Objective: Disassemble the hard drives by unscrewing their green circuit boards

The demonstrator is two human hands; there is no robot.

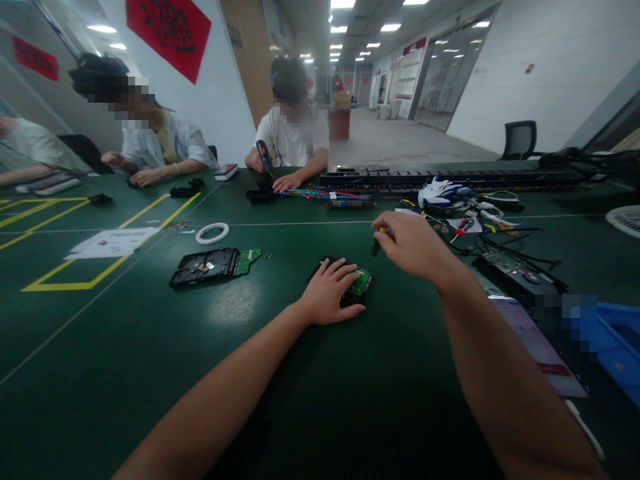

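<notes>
A black hard drive (329, 261) with a green circuit board (361, 283) lies on the green table in front of me. My left hand (330, 290) rests flat on top of it, fingers spread, covering most of the drive. My right hand (413, 243) is closed around the handle of a screwdriver (375, 248), which points down near the board's right end. Whether its tip touches the board is too small to tell. To the left sits a second hard drive (205, 267), its green board (247, 261) sticking out at one end, with tiny screws beside it.
Across the table a person holds a power screwdriver (264, 157) over black parts; another person sits farther left. A white tape ring (213, 233) and paper sheet (113, 243) lie left. Rightward are gloves (445, 193), another drive (520, 273), a phone (537, 343) and a blue bin (620, 347).
</notes>
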